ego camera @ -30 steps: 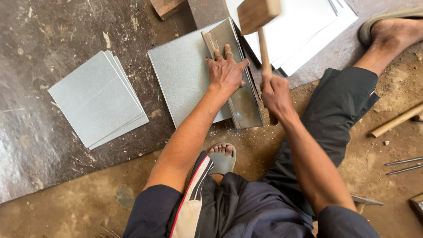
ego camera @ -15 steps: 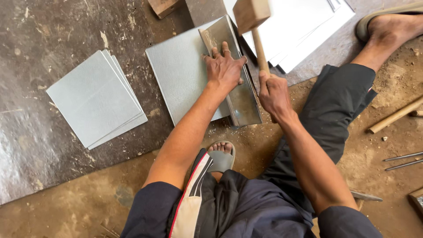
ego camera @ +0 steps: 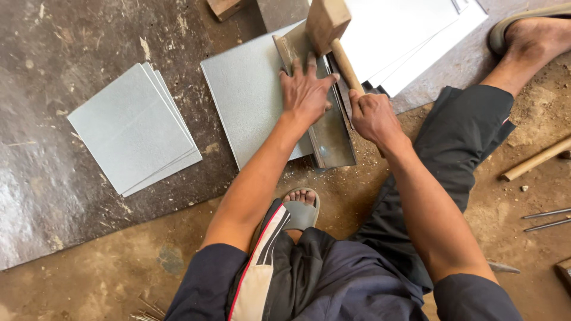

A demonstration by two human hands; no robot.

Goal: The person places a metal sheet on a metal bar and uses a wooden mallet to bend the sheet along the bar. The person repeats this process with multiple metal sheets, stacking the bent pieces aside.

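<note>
A large dark steel floor plate [ego camera: 71, 196] covers the upper left of the scene, with bare dirt ground beside it. White sheets [ego camera: 404, 35] lie stacked at the top. On the plate, a grey metal sheet [ego camera: 250, 107] lies flat, its right edge under a steel angle bar [ego camera: 330, 139]. To the left, well apart, sits a small stack of cut grey sheets [ego camera: 134, 128]. The person's left hand [ego camera: 306, 92] presses flat on the bar and sheet, fingers spread wide. The right hand [ego camera: 372, 116] is closed round the handle of a wooden mallet [ego camera: 327, 21], whose head sits at the bar's far end. Thin rods [ego camera: 547, 219] lie on the dirt at right
</note>
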